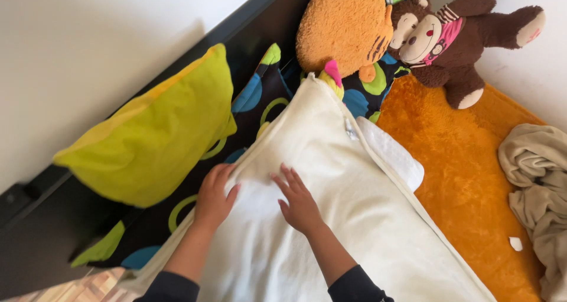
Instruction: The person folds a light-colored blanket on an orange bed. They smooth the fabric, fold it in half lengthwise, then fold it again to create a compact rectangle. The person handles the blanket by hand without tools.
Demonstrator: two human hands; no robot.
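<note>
A yellow-green cushion [156, 133] leans against the dark headboard [35, 231] along the left edge of the bed. A black pillow with coloured rings [260, 98] lies just beside the cushion, partly under it. An orange plush toy [345, 27] sits at the head end of the bed, touching a brown monkey plush [455, 39] at the top right corner. An orange fleece blanket [466, 172] covers the right part of the bed. A crumpled beige cloth [540, 184] lies at the right edge on the blanket. A small white scrap [516, 243] lies near the cloth
</note>
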